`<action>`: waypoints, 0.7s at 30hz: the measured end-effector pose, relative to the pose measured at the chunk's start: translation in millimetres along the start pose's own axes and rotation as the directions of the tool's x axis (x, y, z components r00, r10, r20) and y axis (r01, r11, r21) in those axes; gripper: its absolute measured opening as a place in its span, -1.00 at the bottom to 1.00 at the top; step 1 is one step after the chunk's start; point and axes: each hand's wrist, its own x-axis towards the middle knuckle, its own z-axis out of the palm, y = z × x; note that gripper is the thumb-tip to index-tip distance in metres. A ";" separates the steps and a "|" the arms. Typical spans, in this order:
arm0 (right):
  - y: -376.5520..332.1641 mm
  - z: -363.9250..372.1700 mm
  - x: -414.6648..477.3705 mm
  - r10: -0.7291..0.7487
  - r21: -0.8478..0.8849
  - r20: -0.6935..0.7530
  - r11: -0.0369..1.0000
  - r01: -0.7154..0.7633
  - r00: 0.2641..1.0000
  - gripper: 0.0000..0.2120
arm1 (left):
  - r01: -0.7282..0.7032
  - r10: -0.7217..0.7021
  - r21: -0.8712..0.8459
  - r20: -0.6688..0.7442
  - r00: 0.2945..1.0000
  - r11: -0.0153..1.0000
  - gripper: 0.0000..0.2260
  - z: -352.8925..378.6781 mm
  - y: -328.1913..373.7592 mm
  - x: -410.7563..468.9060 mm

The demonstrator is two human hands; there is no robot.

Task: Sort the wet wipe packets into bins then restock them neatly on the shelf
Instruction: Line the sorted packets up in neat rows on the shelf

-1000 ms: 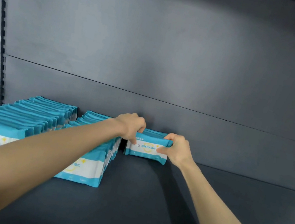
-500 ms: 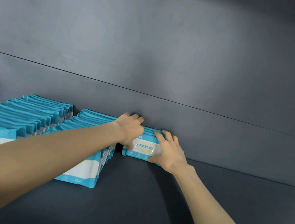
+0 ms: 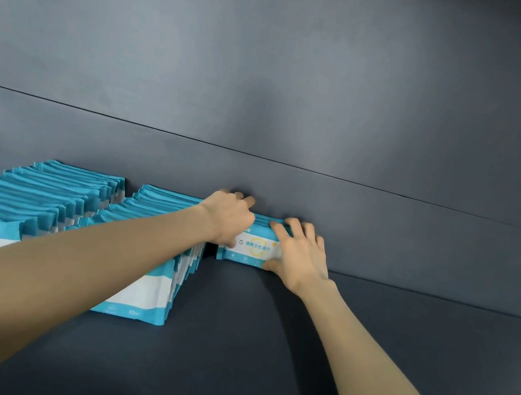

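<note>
Packets [image 3: 255, 248] stand on edge at shelf [image 3: 259, 354] back. Left hand [image 3: 229, 218] curls over their top-left corner; right hand [image 3: 301, 256], spread wide, presses top and front. We judge them light, soft, slick: squeeze from both ends

Packet rows [image 3: 54, 195] left; open shelf [image 3: 451, 353] right.

One head cam only, no second view to overlap. It looks in over the shelf [image 3: 259, 354] from the front, facing the back panel [image 3: 307, 83], pitched slightly down. Frame centre sits just above the wet wipe packets [image 3: 255, 247] at the back edge. Close: my outstretched left hand [image 3: 230, 220] and right hand [image 3: 301, 263] reach them.
</note>
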 end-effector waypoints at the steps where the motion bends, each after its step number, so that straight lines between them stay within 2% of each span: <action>1: -0.5 -0.5 -0.2 0.007 0.002 0.017 1.000 -0.007 1.000 -0.28 | 0.001 -0.001 -0.013 0.014 1.000 1.000 -0.59 -0.2 -1.5 0.2; 7: -5.1 -10.1 -0.7 0.077 0.007 0.116 0.997 -0.078 0.990 -0.26 | 0.011 0.006 -0.169 0.099 0.995 0.986 -0.62 -4.9 -10.9 -3.2; 12: -9.7 -36.6 -8.5 0.140 0.111 0.133 0.982 -0.155 0.981 -0.29 | 0.045 -0.014 -0.300 0.106 0.994 0.953 -0.58 -21.7 -19.4 -19.4; 16: -11.3 -75.1 -23.3 0.164 0.194 0.035 0.967 -0.167 0.986 -0.34 | 0.056 -0.050 -0.357 0.025 0.998 0.932 -0.51 -53.4 -25.0 -44.8; 21: -9.7 -123.8 -68.6 0.187 0.230 -0.103 0.960 -0.159 0.977 -0.39 | 0.056 -0.135 -0.395 -0.176 0.975 0.917 -0.47 -97.5 -14.2 -94.5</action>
